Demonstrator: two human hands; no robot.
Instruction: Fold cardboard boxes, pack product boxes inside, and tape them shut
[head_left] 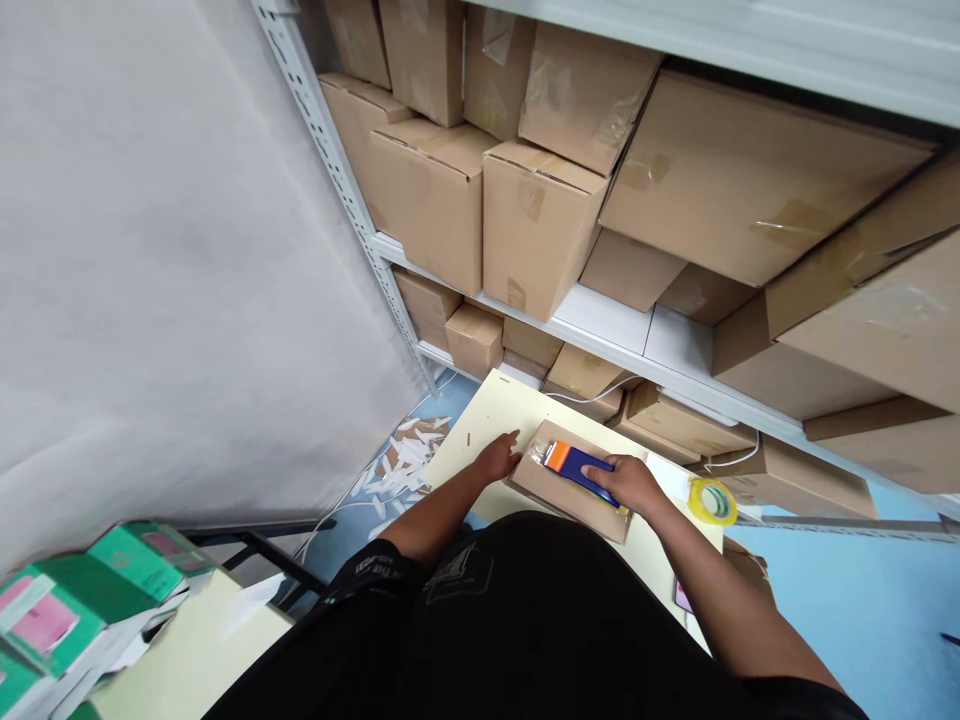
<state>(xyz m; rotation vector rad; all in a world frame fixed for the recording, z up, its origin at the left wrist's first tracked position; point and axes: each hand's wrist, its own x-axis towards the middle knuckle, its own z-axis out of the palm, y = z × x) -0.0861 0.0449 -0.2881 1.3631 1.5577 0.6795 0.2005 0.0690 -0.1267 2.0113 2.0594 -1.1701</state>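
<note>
Blue and orange, the tape gun (579, 468) sits in our right hand (628, 482), whose fingers are curled shut around its blue handle while the orange end points away from us across the top of a small box (570, 490). Our left hand (497, 460) lies flat at the left edge of that box, fingers stretched out and loose, closed on nothing, the fingertips reaching onto the table (480, 425). We see the box resting on this pale yellow table, just in front of our black shirt (525, 610), with clear tape showing on its top near the orange end. A tape roll (712, 500) with a yellow rim lies on the table to the right of our right hand, near but apart from it. White paper strips (401, 465) are scattered on the blue floor left of the table. Beyond the table stands a white metal rack (622, 335) packed with cardboard cartons (536, 225) on its shelves. At lower left we see a stack of green and pink packs (56, 610) on a second pale surface.
</note>
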